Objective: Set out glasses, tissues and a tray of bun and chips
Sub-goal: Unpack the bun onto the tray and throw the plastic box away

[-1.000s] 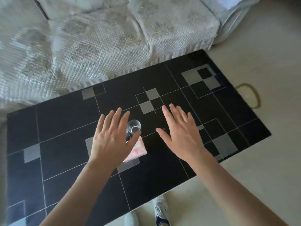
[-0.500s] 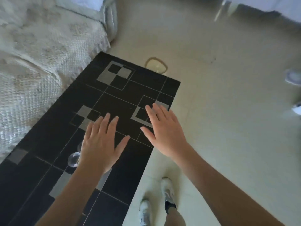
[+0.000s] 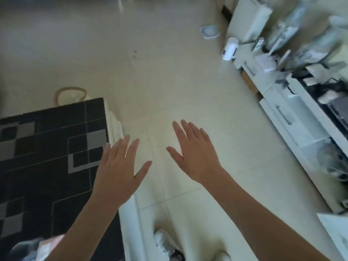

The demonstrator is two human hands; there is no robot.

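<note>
Glass and tissue pack sit at the near left corner of the view, on the dark patterned bench, both badly blurred: a rounded clear shape that looks like the glass and, just right of it, the pale pink tissues, partly hidden behind the left forearm. No tray, bun or chips can be made out.

Left hand hovers over the bench's right edge, fingers straight and spread, holding nothing. Right hand is out over the pale floor, equally flat and wide, also empty. At far right stands a white cabinet crowded with blurred items; the remaining things may be there, but nothing on it is clear enough to name.

Handling, as a judgement: any further glass will be rigid, smooth and breakable, so it is best taken round the side wall with thumb opposite fingers and set down gently on the hard bench. The tissue pack is light and soft and gives under a pinch. A loaded tray wants both hands at opposite rims and kept level, since chips slide easily.
</note>
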